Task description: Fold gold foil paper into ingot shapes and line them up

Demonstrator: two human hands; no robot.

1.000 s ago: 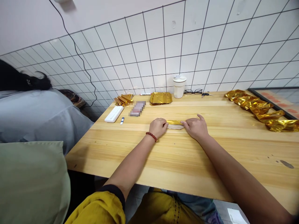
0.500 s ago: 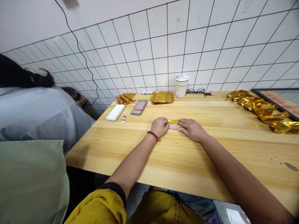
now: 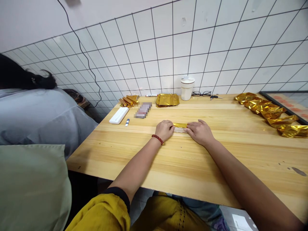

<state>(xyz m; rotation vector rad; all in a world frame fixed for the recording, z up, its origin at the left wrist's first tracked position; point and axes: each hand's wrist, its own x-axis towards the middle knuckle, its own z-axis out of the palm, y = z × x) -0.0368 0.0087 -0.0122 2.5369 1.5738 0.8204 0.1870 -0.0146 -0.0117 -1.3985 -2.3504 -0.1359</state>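
A narrow strip of gold foil paper (image 3: 180,125) with a pale lower band lies on the wooden table, stretched between my two hands. My left hand (image 3: 164,130), with a red bead bracelet at the wrist, has its fingers bent together over the strip's left end. At the right end, my right hand (image 3: 199,131) pinches the strip between thumb and fingers, with one finger lifted away. Beyond my hands is a stack of flat gold sheets (image 3: 167,99). A row of folded gold foil pieces (image 3: 273,115) lies on the right.
At the back stand a white cup (image 3: 187,89), glasses (image 3: 201,94) and keys (image 3: 216,97). A white box (image 3: 119,115), a small tube (image 3: 127,122) and gold scraps (image 3: 129,101) are on the left. A dark-edged frame (image 3: 292,118) is far right. A person (image 3: 43,115) sits at left.
My right hand has slid slightly to the right along the strip and raised a finger, so more gold shows. My left hand has stayed in place.
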